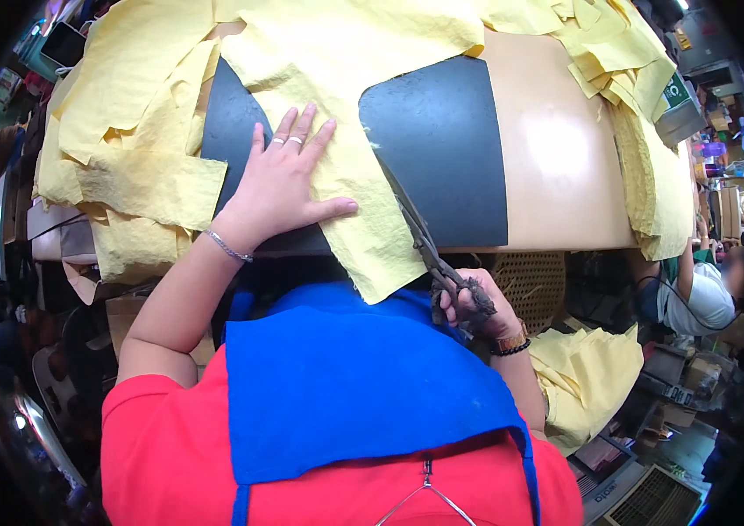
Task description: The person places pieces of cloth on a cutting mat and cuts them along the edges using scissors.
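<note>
My left hand (289,175) lies flat with its fingers spread, pressing on a strip of yellow fabric (368,210). The fabric runs from the far side of the table over a black mat (451,149), and its near end hangs past the table edge. In my right hand (477,302) is a pair of large scissors (420,232), the fingers wrapped round its dark, cloth-bound handles. The blades point away from me along the right edge of the yellow strip. Where the tips meet the fabric is hard to make out.
Yellow fabric pieces (135,114) are heaped at the table's left, with a further stack (652,175) at its right end. More yellow cloth (587,377) lies low by my right arm, near a woven chair back (528,285). Another person (696,294) is at the right.
</note>
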Tool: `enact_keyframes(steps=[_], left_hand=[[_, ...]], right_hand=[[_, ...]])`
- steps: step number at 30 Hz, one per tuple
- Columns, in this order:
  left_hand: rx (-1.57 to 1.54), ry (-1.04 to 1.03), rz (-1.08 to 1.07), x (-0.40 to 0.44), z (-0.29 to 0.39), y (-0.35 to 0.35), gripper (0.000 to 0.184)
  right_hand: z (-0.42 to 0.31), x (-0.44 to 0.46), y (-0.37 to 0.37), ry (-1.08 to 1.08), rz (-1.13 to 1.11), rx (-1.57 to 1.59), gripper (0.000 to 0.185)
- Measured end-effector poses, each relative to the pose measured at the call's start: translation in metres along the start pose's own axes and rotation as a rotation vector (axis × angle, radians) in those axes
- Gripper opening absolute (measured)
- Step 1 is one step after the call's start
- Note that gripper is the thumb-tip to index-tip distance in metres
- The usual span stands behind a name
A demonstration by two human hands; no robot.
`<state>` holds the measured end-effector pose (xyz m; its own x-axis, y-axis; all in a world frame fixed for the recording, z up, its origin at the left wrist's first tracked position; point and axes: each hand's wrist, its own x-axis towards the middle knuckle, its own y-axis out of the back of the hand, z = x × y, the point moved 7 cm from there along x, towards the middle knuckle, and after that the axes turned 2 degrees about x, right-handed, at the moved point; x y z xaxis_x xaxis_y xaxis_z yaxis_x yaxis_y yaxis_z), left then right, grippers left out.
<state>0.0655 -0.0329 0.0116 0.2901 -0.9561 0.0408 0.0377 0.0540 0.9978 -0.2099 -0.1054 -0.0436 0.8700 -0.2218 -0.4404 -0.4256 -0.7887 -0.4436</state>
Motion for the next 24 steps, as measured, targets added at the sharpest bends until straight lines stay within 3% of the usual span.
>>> enact_keyframes(steps=[3,15,24], left_hand=[[-0.014,0.009,-0.039,-0.001,-0.002,-0.004,0.105],[-0.015,0.037,-0.056,-0.005,-0.004,-0.007,0.105],[-0.011,0.04,-0.055,-0.008,-0.003,-0.008,0.107]], right_hand=[[-0.007,0.001,-0.005,0.005,-0.007,0.0,0.042],[-0.008,-0.007,0.006,-0.049,0.03,-0.042,0.033],[-0.01,-0.001,0.007,-0.035,-0.035,-0.008,0.037]])
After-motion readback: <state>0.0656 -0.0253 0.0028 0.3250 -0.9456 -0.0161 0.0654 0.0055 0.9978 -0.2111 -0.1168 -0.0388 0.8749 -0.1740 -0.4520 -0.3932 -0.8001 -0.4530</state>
